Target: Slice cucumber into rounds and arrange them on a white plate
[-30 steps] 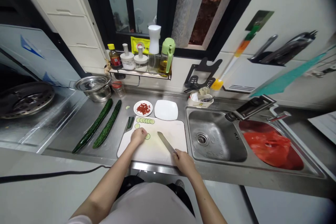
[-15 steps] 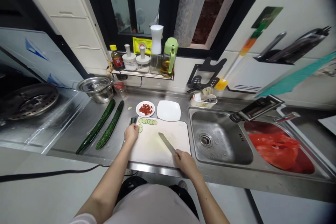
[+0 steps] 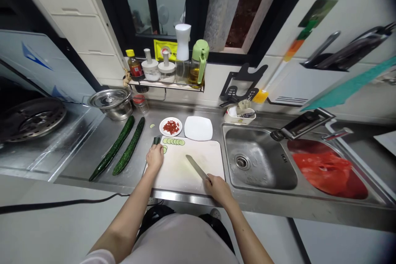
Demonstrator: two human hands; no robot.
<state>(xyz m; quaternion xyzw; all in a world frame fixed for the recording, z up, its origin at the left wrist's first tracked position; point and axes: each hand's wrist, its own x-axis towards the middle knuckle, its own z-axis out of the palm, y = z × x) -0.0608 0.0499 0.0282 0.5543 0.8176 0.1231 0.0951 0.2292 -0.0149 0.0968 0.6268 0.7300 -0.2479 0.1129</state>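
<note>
My right hand [image 3: 218,189] is wrapped round the handle of a knife [image 3: 196,166], whose blade lies slanted over the middle of the white cutting board [image 3: 182,177]. At the board's upper left corner, my left hand [image 3: 155,157] has its fingers closed beside a dark green cucumber piece [image 3: 156,140]; what the fingertips grip is too small to make out. A row of cucumber slices [image 3: 173,142] runs along the board's top edge, with more slices [image 3: 164,148] by my left fingers. Two whole cucumbers [image 3: 115,148] [image 3: 130,149] lie on the counter to the left.
Behind the board stand a plate of chopped red pieces [image 3: 171,126] and a white square plate [image 3: 198,128]. A lidded steel pot [image 3: 116,105] is at the back left. The sink [image 3: 260,165] adjoins the board's right side. Bottles fill a wall shelf [image 3: 173,86].
The view has shifted slightly. My left hand has turned a little, with its fingers lower over the slices beside the cucumber piece. The knife has barely moved.
</note>
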